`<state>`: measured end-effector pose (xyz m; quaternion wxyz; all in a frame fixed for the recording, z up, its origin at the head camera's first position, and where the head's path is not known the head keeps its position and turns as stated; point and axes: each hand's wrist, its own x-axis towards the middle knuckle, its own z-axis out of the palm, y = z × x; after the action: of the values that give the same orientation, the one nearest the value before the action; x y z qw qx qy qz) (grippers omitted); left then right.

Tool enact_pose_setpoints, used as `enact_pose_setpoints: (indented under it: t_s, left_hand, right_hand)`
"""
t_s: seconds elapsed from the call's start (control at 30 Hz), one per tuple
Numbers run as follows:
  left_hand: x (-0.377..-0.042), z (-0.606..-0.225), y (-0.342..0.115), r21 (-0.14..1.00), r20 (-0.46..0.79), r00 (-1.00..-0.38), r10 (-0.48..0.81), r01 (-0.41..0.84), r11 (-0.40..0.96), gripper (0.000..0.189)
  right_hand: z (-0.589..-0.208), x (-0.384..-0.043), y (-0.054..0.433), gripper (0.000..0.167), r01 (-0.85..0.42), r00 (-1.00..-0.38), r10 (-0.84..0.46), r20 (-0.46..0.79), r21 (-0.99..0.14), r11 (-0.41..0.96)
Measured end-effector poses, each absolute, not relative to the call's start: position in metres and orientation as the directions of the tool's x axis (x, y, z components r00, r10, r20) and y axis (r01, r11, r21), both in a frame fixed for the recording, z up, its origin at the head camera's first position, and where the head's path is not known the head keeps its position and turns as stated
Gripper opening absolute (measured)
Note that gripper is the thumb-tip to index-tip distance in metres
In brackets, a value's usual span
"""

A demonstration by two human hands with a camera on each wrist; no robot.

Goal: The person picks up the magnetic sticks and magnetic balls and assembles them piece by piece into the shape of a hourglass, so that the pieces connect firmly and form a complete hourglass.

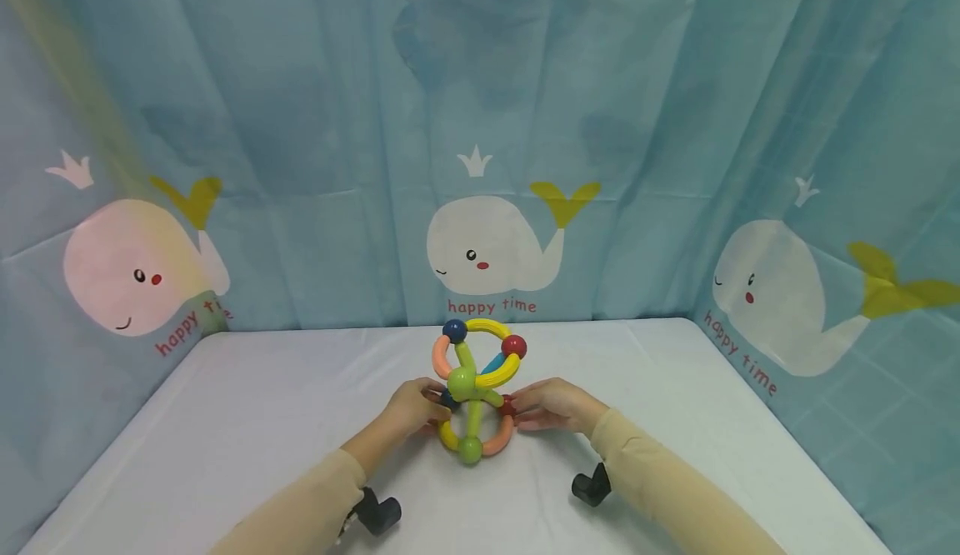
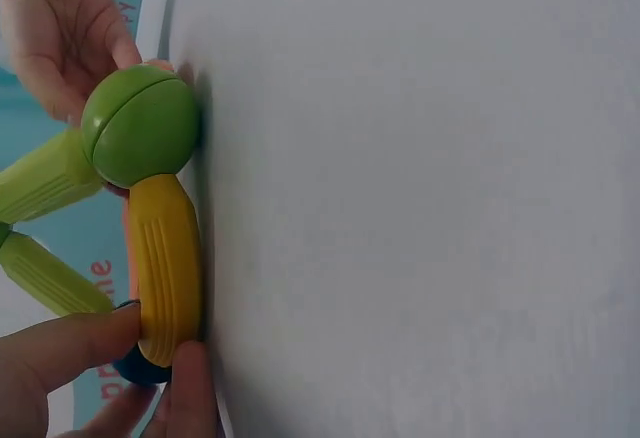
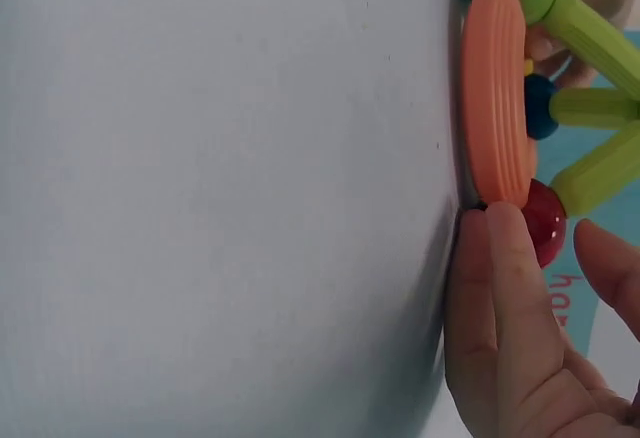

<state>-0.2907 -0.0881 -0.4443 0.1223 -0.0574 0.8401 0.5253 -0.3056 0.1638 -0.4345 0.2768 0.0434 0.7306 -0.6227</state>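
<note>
A ball-and-stick toy structure stands on the white table, with a ring at its base, green sticks rising to a central green ball, and another ring on top. At its left, my left hand pinches the base ring where a yellow curved stick meets a dark blue ball. On the other side my right hand has its fingertips against the end of an orange curved stick by a red ball. In the right wrist view its thumb stands apart from that ball.
The white tabletop spreads around the structure. Behind and to both sides hangs a light blue curtain printed with whales. A black bracket sits under the left forearm, and another black bracket under the right.
</note>
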Motion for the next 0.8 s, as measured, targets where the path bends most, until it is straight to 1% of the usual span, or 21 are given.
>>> enact_pose_setpoints:
  t_s: [0.37, 0.6, 0.7, 0.8]
  left_hand:
    - [-0.3, -0.446, -0.098, 0.862, -0.241, -0.969, 0.046, -0.193, 0.469, 0.046]
    - [-0.307, -0.449, -0.094, 0.839, -0.215, -0.976, 0.044, -0.162, 0.519, 0.033]
    - [-0.307, -0.45, -0.094, 0.85, -0.208, -0.976, 0.065, -0.147, 0.506, 0.032]
    - [-0.308, -0.45, -0.097, 0.857, -0.204, -0.977, 0.066, -0.146, 0.495, 0.034]
  right_hand:
    - [-0.437, -0.301, 0.161, 0.026, 0.407, -0.824, -0.314, -0.471, -0.879, 0.249]
    - [-0.438, -0.301, 0.165, 0.024, 0.422, -0.812, -0.314, -0.493, -0.866, 0.267]
    - [-0.435, -0.3, 0.167, 0.024, 0.396, -0.82, -0.301, -0.487, -0.863, 0.315]
    - [-0.427, -0.301, 0.171, 0.028, 0.35, -0.849, -0.275, -0.451, -0.87, 0.346]
